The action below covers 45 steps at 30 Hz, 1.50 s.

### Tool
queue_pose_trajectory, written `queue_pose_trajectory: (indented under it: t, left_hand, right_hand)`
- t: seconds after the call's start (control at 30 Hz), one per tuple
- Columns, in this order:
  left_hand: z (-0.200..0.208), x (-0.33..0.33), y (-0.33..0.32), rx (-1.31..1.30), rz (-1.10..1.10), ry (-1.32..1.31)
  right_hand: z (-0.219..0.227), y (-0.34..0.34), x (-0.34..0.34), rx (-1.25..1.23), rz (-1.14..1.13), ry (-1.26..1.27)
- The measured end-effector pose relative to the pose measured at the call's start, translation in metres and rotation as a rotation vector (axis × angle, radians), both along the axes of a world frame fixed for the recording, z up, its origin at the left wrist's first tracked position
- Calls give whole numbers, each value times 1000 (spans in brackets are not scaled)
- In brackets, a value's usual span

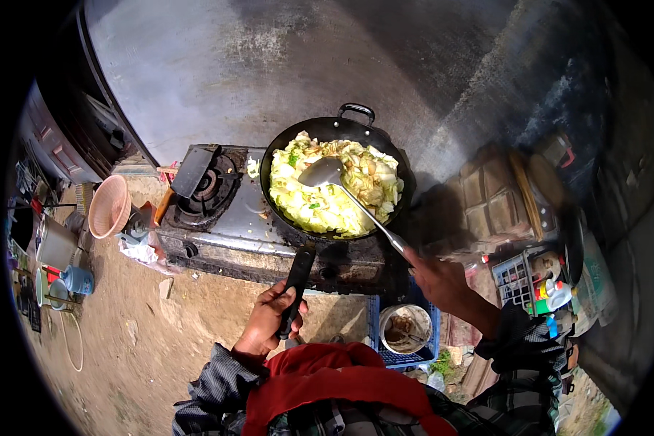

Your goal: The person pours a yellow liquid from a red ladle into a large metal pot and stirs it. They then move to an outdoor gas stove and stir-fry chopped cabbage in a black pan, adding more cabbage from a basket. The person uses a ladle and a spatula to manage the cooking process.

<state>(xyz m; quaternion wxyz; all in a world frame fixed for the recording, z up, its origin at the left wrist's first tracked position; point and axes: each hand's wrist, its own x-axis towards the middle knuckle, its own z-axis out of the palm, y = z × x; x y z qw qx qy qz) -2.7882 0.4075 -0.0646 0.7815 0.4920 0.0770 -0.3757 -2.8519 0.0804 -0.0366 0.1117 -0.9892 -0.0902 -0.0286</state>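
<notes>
A black wok [407, 185] full of chopped cabbage [291, 192] sits on the right side of a two-burner gas stove [247, 251]. My left hand [267, 320] is closed around the wok's long black handle, which points toward me. In my right hand [441, 283] is the handle of a metal wok spatula [323, 172]. Its broad head rests on top of the cabbage, near the middle of the wok. Pale green and yellowish pieces fill most of the wok. A small loop handle [357, 111] stands on the wok's far rim.
A cleaver [193, 171] with a wooden handle lies across the left burner [216, 190]. A pink basket [110, 207] stands left of the stove. Below the stove, a white bucket [407, 327] sits in a blue crate [434, 336]. Bottles [556, 296] fill a basket at right. A wall [305, 65] rises behind.
</notes>
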Motion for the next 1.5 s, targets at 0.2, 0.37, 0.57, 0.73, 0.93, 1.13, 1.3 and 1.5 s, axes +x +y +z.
queue_pose_trajectory:
  t: [0.2,0.37,0.57,0.73,0.93,1.13,1.3,1.5]
  left_hand:
    - [-6,-5,8,-3,40,17]
    - [-1,1,-3,-26,4,39]
    - [5,-4,0,-39,50,102]
    - [0,-3,1,-35,42,102]
    - [-4,-3,1,-43,39,102]
    - [-2,-3,1,-52,43,82]
    - [-2,-4,2,-77,42,63]
    - [-6,-1,3,-70,37,75]
  right_hand:
    - [46,-14,-5,513,-115,24]
    - [72,-72,65,1003,-391,210]
    - [72,-74,176,973,-435,412]
    - [81,-47,209,900,-253,580]
    - [85,-7,173,380,276,164]
    - [71,-6,73,-83,232,-22]
    - [55,-8,34,-72,113,-59]
    - [131,-18,-27,-1,-80,-200]
